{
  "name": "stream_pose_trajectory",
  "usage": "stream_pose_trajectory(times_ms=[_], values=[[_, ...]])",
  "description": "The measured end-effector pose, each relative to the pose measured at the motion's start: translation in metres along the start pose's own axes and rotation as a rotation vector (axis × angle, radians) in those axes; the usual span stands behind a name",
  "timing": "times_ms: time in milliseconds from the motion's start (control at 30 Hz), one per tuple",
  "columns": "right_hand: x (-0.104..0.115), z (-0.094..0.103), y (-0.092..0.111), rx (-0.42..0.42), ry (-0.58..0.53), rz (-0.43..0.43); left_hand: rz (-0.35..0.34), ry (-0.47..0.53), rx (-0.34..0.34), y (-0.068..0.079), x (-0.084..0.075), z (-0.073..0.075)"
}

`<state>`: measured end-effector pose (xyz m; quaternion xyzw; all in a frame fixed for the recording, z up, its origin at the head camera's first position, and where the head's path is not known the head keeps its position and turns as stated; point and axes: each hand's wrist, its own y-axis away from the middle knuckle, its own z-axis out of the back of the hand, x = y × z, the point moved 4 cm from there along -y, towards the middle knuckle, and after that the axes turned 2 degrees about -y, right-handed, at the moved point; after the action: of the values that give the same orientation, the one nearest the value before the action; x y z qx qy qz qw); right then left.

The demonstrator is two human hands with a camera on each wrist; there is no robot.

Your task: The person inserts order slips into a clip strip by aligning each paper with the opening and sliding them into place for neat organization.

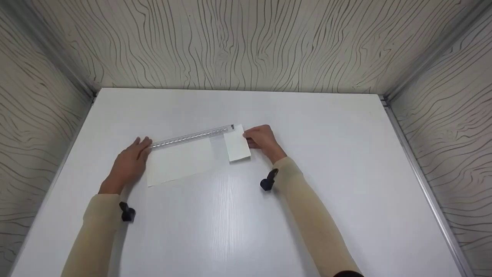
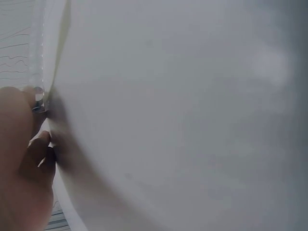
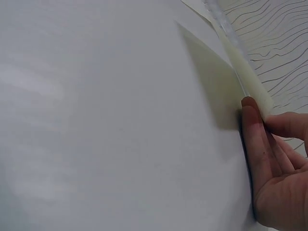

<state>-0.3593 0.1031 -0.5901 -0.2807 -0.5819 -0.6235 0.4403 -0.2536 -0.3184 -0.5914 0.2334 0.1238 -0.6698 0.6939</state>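
A pale paper sheet point(image 1: 178, 161) lies on the white table. A clear ruler point(image 1: 188, 137) runs along its far edge, tilted up toward the right. At the ruler's left end my left hand point(image 1: 128, 163) holds it, with thumb and fingertips about that end. My right hand point(image 1: 263, 140) pinches a raised paper flap point(image 1: 237, 144) between thumb and fingers, beside the ruler's right end. In the right wrist view the lifted paper point(image 3: 250, 84) stands off the table and throws a shadow. Whether flap and sheet are one piece I cannot tell.
The white table point(image 1: 215, 231) reaches back to a wall point(image 1: 230, 46) with a wavy line pattern. Metal rails point(image 1: 426, 188) edge it at the sides. A small black device point(image 1: 128, 213) sits at the left wrist, with another black device point(image 1: 268, 182) at the right.
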Motion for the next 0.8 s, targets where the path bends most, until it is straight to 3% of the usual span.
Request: stream_pose_trajectory(times_ms=[333, 800], values=[[0.002, -0.016, 0.002, 0.02, -0.001, 0.004, 0.006, -0.002, -0.004, 0.0, 0.0, -0.001], [0.004, -0.024, 0.003, 0.007, 0.006, 0.002, 0.016, 0.01, -0.007, -0.001, 0.0, 0.0]])
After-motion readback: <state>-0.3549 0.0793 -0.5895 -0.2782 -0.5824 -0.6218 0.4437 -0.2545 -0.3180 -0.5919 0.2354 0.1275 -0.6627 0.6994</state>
